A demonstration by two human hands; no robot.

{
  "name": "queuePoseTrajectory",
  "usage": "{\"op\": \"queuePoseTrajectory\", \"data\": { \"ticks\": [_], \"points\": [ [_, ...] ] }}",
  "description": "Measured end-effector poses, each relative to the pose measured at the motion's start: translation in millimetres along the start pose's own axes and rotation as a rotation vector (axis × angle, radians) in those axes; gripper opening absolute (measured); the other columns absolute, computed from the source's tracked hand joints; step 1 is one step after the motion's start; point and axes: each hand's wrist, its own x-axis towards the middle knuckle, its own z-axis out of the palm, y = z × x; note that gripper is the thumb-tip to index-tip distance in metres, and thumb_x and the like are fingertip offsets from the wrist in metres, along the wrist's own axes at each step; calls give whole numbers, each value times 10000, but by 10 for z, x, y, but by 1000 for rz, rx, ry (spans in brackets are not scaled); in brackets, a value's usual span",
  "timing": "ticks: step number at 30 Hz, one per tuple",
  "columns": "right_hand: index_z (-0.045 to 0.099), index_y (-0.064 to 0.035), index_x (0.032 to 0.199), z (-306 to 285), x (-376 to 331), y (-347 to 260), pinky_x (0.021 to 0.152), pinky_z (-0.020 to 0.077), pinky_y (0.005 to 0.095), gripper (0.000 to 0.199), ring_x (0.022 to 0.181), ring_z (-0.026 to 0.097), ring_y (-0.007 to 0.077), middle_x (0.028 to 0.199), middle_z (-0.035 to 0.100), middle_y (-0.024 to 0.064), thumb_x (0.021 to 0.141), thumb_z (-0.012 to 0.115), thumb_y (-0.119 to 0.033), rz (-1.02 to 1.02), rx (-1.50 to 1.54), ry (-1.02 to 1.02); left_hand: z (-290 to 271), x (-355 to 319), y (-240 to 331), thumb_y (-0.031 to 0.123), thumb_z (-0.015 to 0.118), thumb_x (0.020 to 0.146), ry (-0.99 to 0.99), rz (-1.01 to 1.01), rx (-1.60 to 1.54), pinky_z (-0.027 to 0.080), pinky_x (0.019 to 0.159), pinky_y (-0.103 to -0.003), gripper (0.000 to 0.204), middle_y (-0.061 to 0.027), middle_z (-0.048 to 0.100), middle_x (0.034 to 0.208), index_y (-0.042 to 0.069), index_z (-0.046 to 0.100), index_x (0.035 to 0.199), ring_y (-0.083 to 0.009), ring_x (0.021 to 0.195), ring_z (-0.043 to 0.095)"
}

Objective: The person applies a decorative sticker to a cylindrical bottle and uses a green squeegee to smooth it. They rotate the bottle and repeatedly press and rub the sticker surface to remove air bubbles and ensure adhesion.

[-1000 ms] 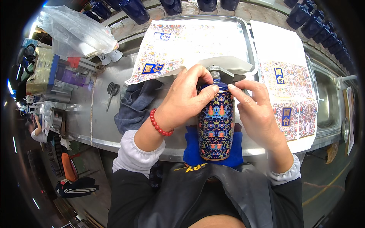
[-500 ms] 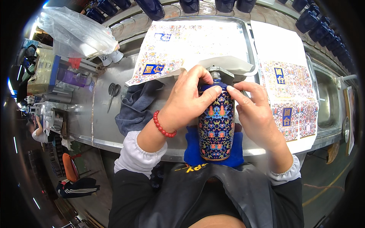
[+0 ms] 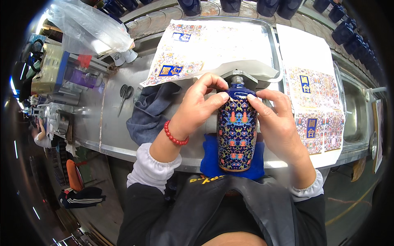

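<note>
A dark blue bottle (image 3: 237,131) with a bright floral pattern lies at the table's front edge, its bare neck pointing away from me. Beneath it is a blue cloth (image 3: 211,153). My left hand (image 3: 197,100), with a red bead bracelet on the wrist, is closed at the bottle's left shoulder, thumb on the upper edge of the pattern. On the opposite shoulder my right hand (image 3: 279,119) presses its thumb and fingertips. A metal bracket (image 3: 249,80) stands just behind the neck. The undersides of both hands' grip are hidden.
Left of the hands lie a grey-blue towel (image 3: 145,112) and black scissors (image 3: 125,95). Printed pattern sheets (image 3: 221,39) cover a metal tray (image 3: 274,41); more sheets (image 3: 320,102) lie right, beside a sink (image 3: 355,115). Several dark blue vessels (image 3: 266,7) line the back.
My left thumb and fingers have drawn back leftward from the top of the bottle, baring more of its blue shoulder and neck. The whole view has shifted slightly.
</note>
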Motion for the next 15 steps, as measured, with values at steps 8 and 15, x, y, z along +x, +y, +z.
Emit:
{"op": "queuePoseTrajectory", "data": {
  "ticks": [8, 15],
  "points": [
    [649, -55, 1318, -31, -1, -31, 974, 486, 448, 611, 1137, 565, 380, 1244, 574, 190, 738, 659, 136, 16, -17, -10, 5, 53, 72, 96, 623, 967, -39, -41, 82, 461, 920, -268, 227, -19, 583, 1187, 44, 586, 1185, -94, 1070, 547],
    [643, -47, 1327, -47, 7, -28, 985, 472, 466, 559, 1137, 558, 392, 1243, 571, 193, 788, 664, 98, 36, -3, -32, 5, 136, 130, 96, 600, 991, -41, 29, 102, 472, 860, -265, 131, -12, 618, 1086, 33, 634, 1101, -94, 982, 562]
  ]
}}
